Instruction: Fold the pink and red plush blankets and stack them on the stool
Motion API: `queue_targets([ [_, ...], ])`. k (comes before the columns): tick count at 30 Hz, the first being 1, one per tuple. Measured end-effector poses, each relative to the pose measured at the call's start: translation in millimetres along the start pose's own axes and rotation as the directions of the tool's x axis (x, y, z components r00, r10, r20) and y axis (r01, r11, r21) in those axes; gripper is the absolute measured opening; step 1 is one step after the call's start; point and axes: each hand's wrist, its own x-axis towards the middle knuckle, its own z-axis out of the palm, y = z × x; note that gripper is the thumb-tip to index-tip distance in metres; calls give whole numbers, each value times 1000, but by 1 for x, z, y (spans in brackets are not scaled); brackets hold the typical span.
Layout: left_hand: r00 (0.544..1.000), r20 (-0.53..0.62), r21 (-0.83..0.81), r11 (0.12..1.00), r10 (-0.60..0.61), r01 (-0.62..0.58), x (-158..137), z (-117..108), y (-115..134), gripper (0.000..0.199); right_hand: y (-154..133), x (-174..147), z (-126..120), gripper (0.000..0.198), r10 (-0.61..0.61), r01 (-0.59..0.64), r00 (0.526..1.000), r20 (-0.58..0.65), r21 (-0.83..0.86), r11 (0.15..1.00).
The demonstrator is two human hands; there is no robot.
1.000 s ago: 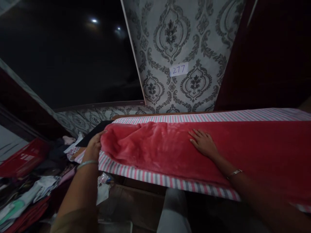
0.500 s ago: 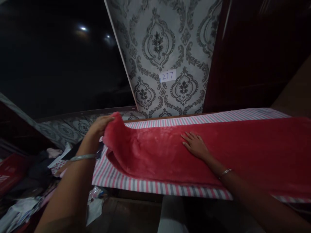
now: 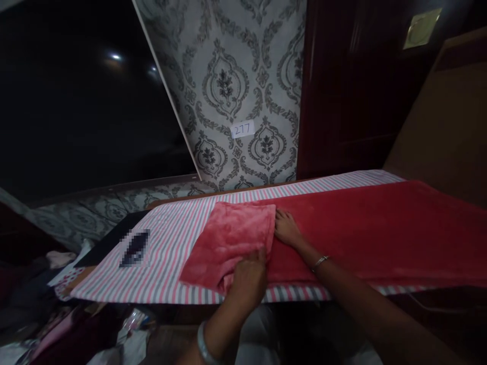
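A plush red blanket (image 3: 361, 228) lies in a long strip, its left end turned over into a lighter, pinkish flap (image 3: 238, 228). My left hand (image 3: 249, 276), wearing a pale bangle, is closed on the near corner of that flap; its fingertips are partly hidden. Just beyond the flap's right edge, my right hand (image 3: 288, 228) lies flat on the blanket with its fingers stretched out. Under the blanket is a striped pink, grey and white sheet (image 3: 160, 253), bare at the left side.
Behind the sheet stands a patterned wall with a paper label (image 3: 242, 129) reading 277. A large dark screen (image 3: 87, 101) fills the upper left. Clothes (image 3: 34, 284) are heaped at lower left, and a brown panel (image 3: 445, 111) leans at right.
My left hand has carried the blanket's left end rightward and laid it over, baring the striped sheet. My right hand stays flat on the blanket. The view has shifted slightly.
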Motion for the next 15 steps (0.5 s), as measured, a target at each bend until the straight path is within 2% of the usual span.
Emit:
queue_targets([
  [2, 993, -119, 52, 998, -22, 29, -15, 9, -7, 62, 2, 2, 2, 49, 4, -3, 1000, -6, 54, 999],
  [4, 972, -233, 58, 997, -34, 48, -29, 23, -15, 58, 5, 5, 4, 48, 32, -27, 999, -23, 182, 983],
  [7, 913, -404, 15, 997, -62, 75, -51, 50, -26, 48, 13, 14, 5, 49, 93, -70, 995, -44, 378, 923],
  [10, 860, -501, -45, 995, -96, 85, -68, 70, -29, 44, 17, 21, 2, 50, 125, -63, 989, -79, 539, 840],
  [12, 839, -537, -73, 996, -89, 60, -72, 75, -27, 43, 15, 25, -2, 47, 188, -62, 978, -94, 727, 684],
  [14, 807, -587, -64, 997, -71, 41, -72, 74, -22, 43, 10, 29, -7, 47, 268, -90, 962, -46, 875, 476],
  [15, 791, -609, -46, 998, -56, 35, -71, 72, -20, 44, 6, 31, -9, 47, 294, -117, 956, -7, 909, 400],
])
